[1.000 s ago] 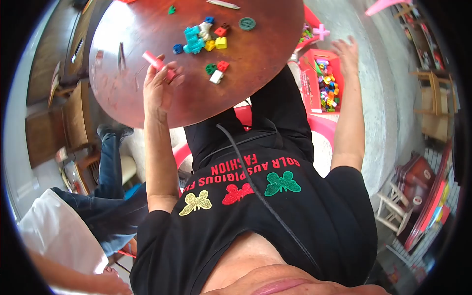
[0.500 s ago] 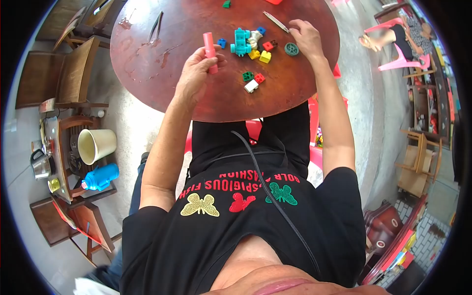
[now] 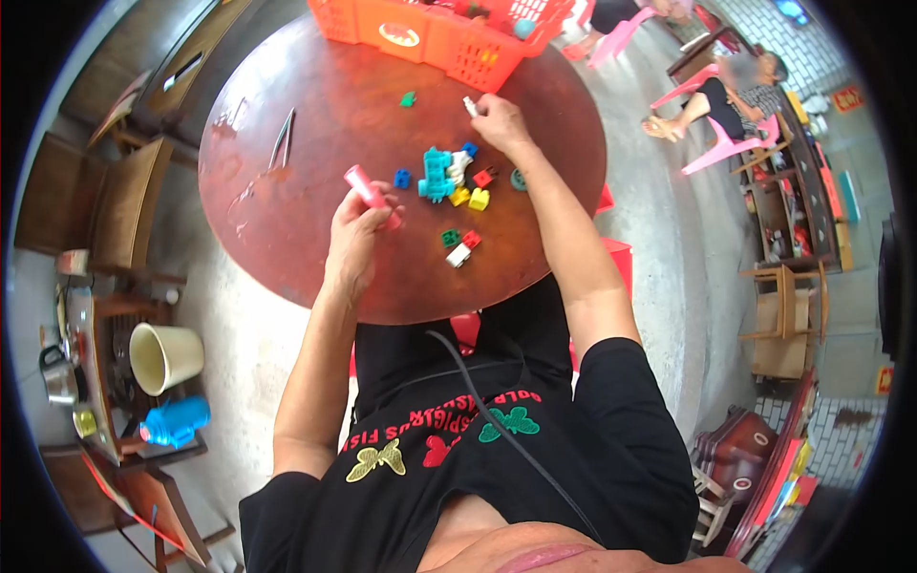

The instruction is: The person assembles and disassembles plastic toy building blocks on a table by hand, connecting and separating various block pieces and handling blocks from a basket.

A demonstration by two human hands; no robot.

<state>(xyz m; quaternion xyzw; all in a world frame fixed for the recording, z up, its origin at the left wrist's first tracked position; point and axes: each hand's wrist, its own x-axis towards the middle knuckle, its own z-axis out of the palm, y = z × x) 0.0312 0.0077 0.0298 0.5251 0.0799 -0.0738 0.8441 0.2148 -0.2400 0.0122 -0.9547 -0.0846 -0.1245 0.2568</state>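
Note:
My left hand is closed around a pink tube, held tilted above the left part of the round table. Farther out, my right hand is closed on pale tweezers; only a short end shows past the fingers. Between my hands lie a turquoise block piece, a cream piece and yellow blocks. A red block and a green wheel, partly behind my right forearm, sit nearby. Closer to me are a green block and a white block.
An orange basket with things in it stands at the table's far edge. Dark tweezers lie on the left of the wooden table, near wet patches. A person sits on a pink chair at the right.
The view has tipped up, bringing the orange basket into sight. My right hand has moved toward the far side and closed on the pale tweezers. The pink tube in my left hand now tilts more.

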